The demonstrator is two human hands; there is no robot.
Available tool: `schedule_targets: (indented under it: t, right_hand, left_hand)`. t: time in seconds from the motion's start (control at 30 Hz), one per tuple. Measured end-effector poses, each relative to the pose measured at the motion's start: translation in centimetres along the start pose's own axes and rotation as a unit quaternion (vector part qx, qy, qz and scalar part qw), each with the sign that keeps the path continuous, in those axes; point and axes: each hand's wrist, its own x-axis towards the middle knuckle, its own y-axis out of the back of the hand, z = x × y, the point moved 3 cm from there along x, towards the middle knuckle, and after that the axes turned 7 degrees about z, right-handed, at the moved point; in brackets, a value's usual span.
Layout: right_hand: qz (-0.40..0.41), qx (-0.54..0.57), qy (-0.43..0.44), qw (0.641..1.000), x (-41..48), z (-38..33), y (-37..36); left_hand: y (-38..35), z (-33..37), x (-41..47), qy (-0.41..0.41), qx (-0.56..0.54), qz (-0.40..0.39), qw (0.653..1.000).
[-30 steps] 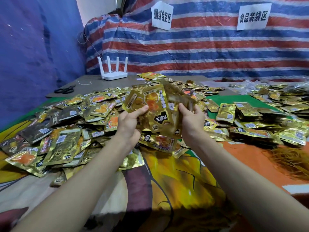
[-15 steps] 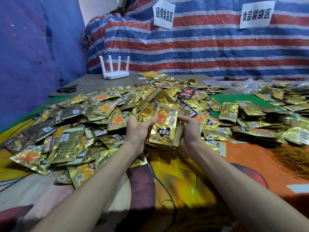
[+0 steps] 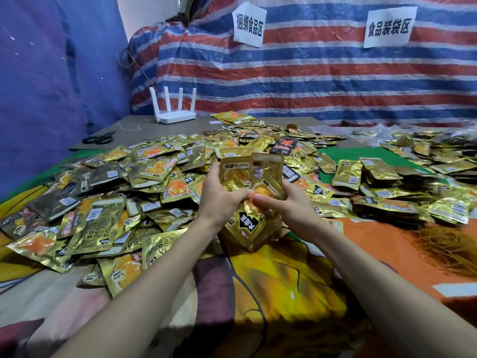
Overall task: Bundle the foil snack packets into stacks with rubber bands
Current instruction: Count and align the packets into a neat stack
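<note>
A stack of gold foil snack packets [image 3: 251, 177] stands roughly upright above the table's middle, held between both hands. My left hand [image 3: 219, 195] grips its left side, thumb across the front. My right hand [image 3: 286, 202] grips its right side, thumb and fingers reaching in to the middle. A large heap of loose gold packets [image 3: 124, 189] spreads over the left and back of the table. Bundled packets [image 3: 382, 187] lie at the right. A tangle of tan rubber bands [image 3: 446, 244] lies at the right front.
The table wears a colourful cartoon cloth [image 3: 271, 293]. Black scissors [image 3: 99, 138] and a white router [image 3: 175, 109] sit on the grey surface at the back left. A striped tarp with two paper signs [image 3: 249, 25] hangs behind. A blue curtain closes the left.
The fanned packets have been squared together into one tighter stack. Both hands have come closer together and lower toward the table, with the thumbs now meeting on the front.
</note>
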Motion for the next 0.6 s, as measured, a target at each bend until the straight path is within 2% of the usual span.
schedule_targets:
  t: [0.1, 0.13, 0.2, 0.27, 0.33, 0.4, 0.47, 0.53, 0.6]
  right_hand:
    - [0.046, 0.032, 0.015, 0.998, -0.1, 0.2, 0.0]
    - [0.062, 0.04, 0.014, 0.997, -0.1, 0.2, 0.0]
    - [0.092, 0.062, 0.009, 0.994, -0.1, 0.4, 0.2]
    - [0.127, 0.093, 0.002, 0.988, -0.2, 0.4, 0.5]
    - [0.146, 0.115, 0.001, 0.983, -0.1, 0.3, 0.8]
    - [0.144, 0.121, -0.003, 0.982, -0.2, 0.2, 0.9]
    - [0.131, 0.116, -0.015, 0.984, -0.3, 0.2, 0.7]
    - [0.119, 0.103, -0.031, 0.987, -0.3, -0.1, 0.7]
    - [0.107, 0.082, -0.043, 0.99, -0.1, -0.5, 0.8]
  left_hand:
    - [-0.3, -0.7, -0.6, -0.003, -0.016, 0.095, 0.995]
    - [-0.4, -0.9, -0.7, 0.02, -0.031, 0.129, 0.991]
    - [-0.6, -1.7, -0.8, 0.119, -0.08, 0.163, 0.976]
    - [-1.0, -1.9, -1.2, 0.233, -0.135, 0.123, 0.955]
    - [-1.4, -1.8, -1.9, 0.292, -0.198, 0.032, 0.935]
    - [-1.7, -1.6, -2.0, 0.294, -0.243, -0.021, 0.924]
    - [-1.8, -1.4, -1.9, 0.281, -0.238, -0.032, 0.929]
    - [-1.4, -1.5, -1.7, 0.255, -0.177, -0.012, 0.95]
    - [-1.2, -1.1, -1.4, 0.203, -0.103, -0.043, 0.973]
